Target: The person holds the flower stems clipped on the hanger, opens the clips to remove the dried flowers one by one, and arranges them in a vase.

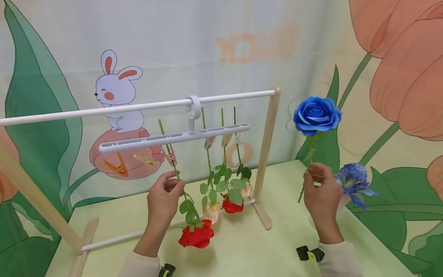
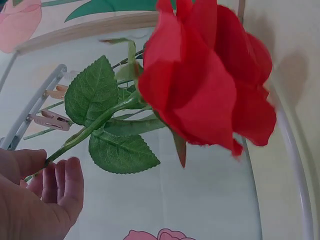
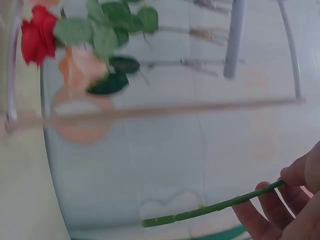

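Observation:
My left hand [image 1: 164, 202] pinches the green stem of a red rose [image 1: 197, 234] that hangs head down from a pink clip [image 1: 169, 155] on a grey hanger [image 1: 149, 143]. Large and close in the left wrist view are the red bloom [image 2: 200, 80] and the thumb and fingers on its stem. Off to the right, my right hand [image 1: 323, 194] grips a blue rose [image 1: 317, 115] by its stem, bloom up. The right wrist view shows the stem's lower end [image 3: 200, 212] poking out past the fingers.
The hanger hooks over a white rod [image 1: 138, 108] on a wooden frame [image 1: 268, 142]. More clipped flowers hang to its right, including another red rose [image 1: 232, 204] and a peach rose [image 1: 212, 211]. Orange clip [image 1: 119, 166] and yellow clip [image 1: 144, 158] hold nothing. A blue iris [image 1: 354, 181] stands behind my right hand.

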Available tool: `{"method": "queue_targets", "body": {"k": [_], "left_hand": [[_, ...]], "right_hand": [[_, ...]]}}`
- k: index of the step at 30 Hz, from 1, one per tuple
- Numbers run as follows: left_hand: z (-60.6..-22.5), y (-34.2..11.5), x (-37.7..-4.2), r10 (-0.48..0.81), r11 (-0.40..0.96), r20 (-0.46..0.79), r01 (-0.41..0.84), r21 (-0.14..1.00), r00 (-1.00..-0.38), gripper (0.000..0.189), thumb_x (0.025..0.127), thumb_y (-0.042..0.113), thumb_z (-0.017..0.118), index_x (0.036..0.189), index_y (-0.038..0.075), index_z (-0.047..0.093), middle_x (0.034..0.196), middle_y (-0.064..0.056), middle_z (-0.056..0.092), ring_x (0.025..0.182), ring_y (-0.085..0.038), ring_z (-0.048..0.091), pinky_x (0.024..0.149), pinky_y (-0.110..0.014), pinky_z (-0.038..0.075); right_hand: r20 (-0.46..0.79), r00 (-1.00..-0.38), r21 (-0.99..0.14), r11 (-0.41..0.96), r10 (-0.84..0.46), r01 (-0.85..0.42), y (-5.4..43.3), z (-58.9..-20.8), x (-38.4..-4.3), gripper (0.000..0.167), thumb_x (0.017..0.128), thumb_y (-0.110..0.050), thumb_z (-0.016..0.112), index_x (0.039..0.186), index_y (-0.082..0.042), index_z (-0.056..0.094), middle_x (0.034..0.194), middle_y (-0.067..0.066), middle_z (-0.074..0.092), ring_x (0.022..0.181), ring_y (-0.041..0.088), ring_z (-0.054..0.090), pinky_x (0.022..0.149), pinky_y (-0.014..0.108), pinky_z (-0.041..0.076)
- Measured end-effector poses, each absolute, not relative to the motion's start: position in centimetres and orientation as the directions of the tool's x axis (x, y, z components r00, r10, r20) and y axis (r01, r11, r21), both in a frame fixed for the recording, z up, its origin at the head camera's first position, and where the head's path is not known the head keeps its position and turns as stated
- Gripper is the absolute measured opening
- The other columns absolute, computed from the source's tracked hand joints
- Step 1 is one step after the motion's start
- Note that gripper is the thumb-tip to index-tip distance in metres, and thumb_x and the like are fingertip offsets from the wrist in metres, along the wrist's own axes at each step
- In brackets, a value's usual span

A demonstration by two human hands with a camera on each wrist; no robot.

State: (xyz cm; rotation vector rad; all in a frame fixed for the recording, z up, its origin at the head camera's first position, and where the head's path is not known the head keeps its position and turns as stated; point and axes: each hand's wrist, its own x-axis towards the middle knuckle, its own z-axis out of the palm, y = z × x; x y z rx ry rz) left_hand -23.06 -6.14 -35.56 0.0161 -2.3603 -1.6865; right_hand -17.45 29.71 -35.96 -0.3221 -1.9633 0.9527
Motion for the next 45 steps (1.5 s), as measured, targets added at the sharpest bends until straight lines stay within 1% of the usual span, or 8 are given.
{"method": "queue_targets", "body": {"k": [5, 9, 16, 18, 23, 26, 38, 45], "left_hand": [[-35.4, -6.7, -22.7, -0.137, 0.274, 0.141, 0.099, 0.957, -0.981, 0.035, 0.096, 0.017, 0.070, 0.131, 0.013, 0.065, 0.113, -0.016, 0.072, 0.085, -0.011, 0.072, 0.075, -0.020, 0.060], [-35.0, -7.2, -22.2, -0.132, 0.285, 0.143, 0.101, 0.953, -0.981, 0.034, 0.097, 0.019, 0.069, 0.131, 0.015, 0.066, 0.113, -0.016, 0.072, 0.085, -0.010, 0.072, 0.075, -0.019, 0.060], [-34.5, -7.8, -21.7, -0.145, 0.296, 0.167, 0.118, 0.948, -0.975, 0.033, 0.097, 0.016, 0.069, 0.130, 0.015, 0.067, 0.112, -0.017, 0.072, 0.083, -0.006, 0.069, 0.073, -0.018, 0.060], [-34.5, -7.8, -21.6, -0.151, 0.295, 0.168, 0.118, 0.948, -0.974, 0.033, 0.097, 0.016, 0.069, 0.130, 0.015, 0.067, 0.112, -0.017, 0.072, 0.083, -0.005, 0.069, 0.073, -0.018, 0.059], [-34.5, -7.9, -21.1, -0.165, 0.300, 0.156, 0.101, 0.949, -0.974, 0.034, 0.097, 0.018, 0.069, 0.131, 0.016, 0.066, 0.112, -0.016, 0.072, 0.083, -0.007, 0.070, 0.073, -0.017, 0.059], [-34.5, -8.1, -20.8, -0.167, 0.303, 0.150, 0.094, 0.948, -0.974, 0.034, 0.097, 0.018, 0.069, 0.132, 0.015, 0.066, 0.112, -0.016, 0.072, 0.082, -0.007, 0.071, 0.073, -0.018, 0.059], [-34.5, -9.0, -19.8, -0.249, 0.251, 0.135, 0.070, 0.965, -0.959, 0.037, 0.096, 0.013, 0.070, 0.133, 0.013, 0.064, 0.111, -0.017, 0.071, 0.076, -0.001, 0.069, 0.071, -0.016, 0.059], [-35.3, -7.0, -21.0, -0.248, 0.168, 0.145, 0.105, 0.980, -0.958, 0.035, 0.094, 0.010, 0.072, 0.128, 0.012, 0.067, 0.106, -0.017, 0.072, 0.078, -0.006, 0.069, 0.071, -0.020, 0.060]], "right_hand": [[0.586, -0.489, -0.758, 0.650, 0.646, -0.051, 34.1, -34.8, -17.7, 0.027, 0.098, -0.017, 0.060, 0.121, -0.005, 0.067, 0.099, -0.007, 0.066, 0.080, -0.025, 0.046, 0.072, 0.011, 0.037], [0.586, -0.414, -0.782, 0.621, 0.696, -0.064, 36.8, -33.6, -18.1, 0.027, 0.098, -0.018, 0.060, 0.122, -0.008, 0.067, 0.092, -0.026, 0.055, 0.077, -0.020, 0.049, 0.072, 0.010, 0.039], [0.577, -0.329, -0.812, 0.569, 0.748, -0.130, 38.2, -31.9, -18.7, 0.025, 0.099, -0.017, 0.060, 0.123, -0.014, 0.067, 0.089, -0.028, 0.053, 0.074, -0.014, 0.053, 0.068, 0.012, 0.042], [0.562, -0.340, -0.817, 0.570, 0.754, -0.088, 38.6, -31.7, -18.9, 0.027, 0.099, -0.018, 0.060, 0.125, -0.013, 0.066, 0.089, -0.029, 0.052, 0.075, -0.014, 0.052, 0.068, 0.013, 0.041], [0.438, -0.455, -0.845, 0.527, 0.776, 0.085, 39.5, -32.3, -19.2, 0.032, 0.098, -0.022, 0.057, 0.129, -0.013, 0.063, 0.095, -0.023, 0.052, 0.076, -0.017, 0.049, 0.065, 0.009, 0.040], [0.405, -0.465, -0.857, 0.505, 0.787, 0.108, 39.6, -33.0, -19.1, 0.033, 0.095, -0.020, 0.056, 0.126, -0.011, 0.063, 0.095, -0.022, 0.053, 0.076, -0.017, 0.049, 0.065, 0.008, 0.041], [0.488, -0.420, -0.859, 0.506, 0.765, -0.077, 36.1, -31.6, -19.7, 0.018, 0.098, -0.021, 0.057, 0.110, -0.016, 0.068, 0.087, -0.027, 0.053, 0.083, -0.008, 0.051, 0.075, 0.014, 0.040], [0.592, -0.503, -0.768, 0.629, 0.629, -0.117, 32.6, -31.6, -18.5, 0.023, 0.097, -0.018, 0.059, 0.113, -0.007, 0.070, 0.090, -0.028, 0.054, 0.082, -0.016, 0.052, 0.074, 0.008, 0.041]]}}
